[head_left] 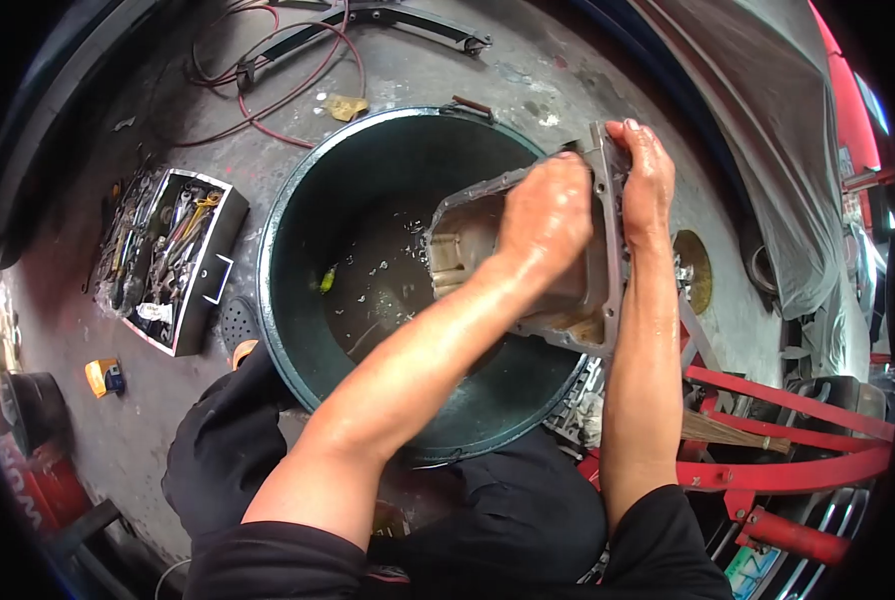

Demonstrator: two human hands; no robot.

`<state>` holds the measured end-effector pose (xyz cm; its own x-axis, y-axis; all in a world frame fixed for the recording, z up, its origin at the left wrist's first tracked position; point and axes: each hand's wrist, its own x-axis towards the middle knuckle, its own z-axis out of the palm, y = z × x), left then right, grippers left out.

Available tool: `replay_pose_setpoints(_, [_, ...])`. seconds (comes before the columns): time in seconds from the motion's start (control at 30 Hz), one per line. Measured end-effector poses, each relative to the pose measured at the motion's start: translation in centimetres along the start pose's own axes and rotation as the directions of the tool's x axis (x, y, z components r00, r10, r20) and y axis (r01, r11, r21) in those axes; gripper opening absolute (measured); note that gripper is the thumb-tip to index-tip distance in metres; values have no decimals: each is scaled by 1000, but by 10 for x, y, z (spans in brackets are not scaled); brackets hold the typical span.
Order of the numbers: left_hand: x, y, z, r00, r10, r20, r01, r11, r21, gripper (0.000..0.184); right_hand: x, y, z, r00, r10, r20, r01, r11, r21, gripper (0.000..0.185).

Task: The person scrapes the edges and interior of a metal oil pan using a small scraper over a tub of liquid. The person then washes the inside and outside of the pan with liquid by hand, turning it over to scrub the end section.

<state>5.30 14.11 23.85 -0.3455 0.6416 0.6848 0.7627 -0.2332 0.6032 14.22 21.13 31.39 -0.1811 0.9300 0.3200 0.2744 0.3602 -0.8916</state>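
Right grip clamped on the edge of a metal pan, tilted over the right part of a big green tub; can't tell if pan touches tub rim. Left grip curled inside the pan near its top edge, can't tell if it's holding anything. Dark liquid plus a yellow-green bit in tub. Toolbox, packed with tools, on floor left of tub.

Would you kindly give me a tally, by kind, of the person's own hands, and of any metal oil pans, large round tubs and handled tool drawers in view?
Hands: 2 (left hand, right hand)
Metal oil pan: 1
Large round tub: 1
Handled tool drawer: 1
Total: 5
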Motion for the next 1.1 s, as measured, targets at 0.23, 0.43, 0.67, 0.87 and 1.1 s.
replay_pose_setpoints(0.23, [4,2,-2,997,-76,27,78,994,-77,16,0,-2,1,1000,-19,5,19,999,-47,23])
replay_pose_setpoints(0.43, [4,-10,-6,937,-260,233,255,966,54,22,0,8,1,999,-39,36,41,998,-56,17])
replay_pose_setpoints(0.67, [-10,-30,-5,739,-470,482,451,877,164,24,-2,2,0,997,-71,30,74,991,-109,19])
replay_pose_setpoints(0.87, [-30,-13,12,893,-420,162,379,896,231,45,-6,0,-4,997,-50,61,58,989,-138,29])
replay_pose_setpoints(1.1, [-44,-25,19,835,-499,232,450,862,234,49,2,-1,-3,995,27,97,-16,994,-105,31])
